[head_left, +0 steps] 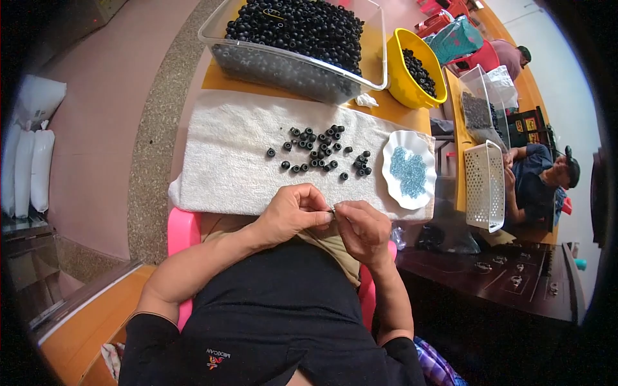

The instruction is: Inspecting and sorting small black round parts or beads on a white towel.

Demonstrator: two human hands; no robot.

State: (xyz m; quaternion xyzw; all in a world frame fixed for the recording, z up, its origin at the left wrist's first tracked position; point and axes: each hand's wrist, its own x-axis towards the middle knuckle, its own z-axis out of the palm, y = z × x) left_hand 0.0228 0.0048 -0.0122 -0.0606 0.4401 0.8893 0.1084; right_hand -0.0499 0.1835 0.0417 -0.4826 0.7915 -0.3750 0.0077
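My left hand (293,211) and my right hand (364,229) meet at the near edge of a white towel (225,151). Both are closed in a pinch, fingertips together. A small dark piece (332,210), like one of the black beads, shows between the left thumb and fingers. What my right fingertips grip is hidden. Beyond the hands, loose black ring-shaped beads (315,154) lie scattered over the towel. To their right a white scalloped dish (394,186) holds small pale-blue glittering stones (410,172).
Behind the towel stands a clear plastic bin (283,55) heaped with black beads. Beside it is a yellow basin (394,71) with more beads and a crumpled white tissue (366,100). A co-worker (541,183) sits at the right, near a white perforated basket (484,186).
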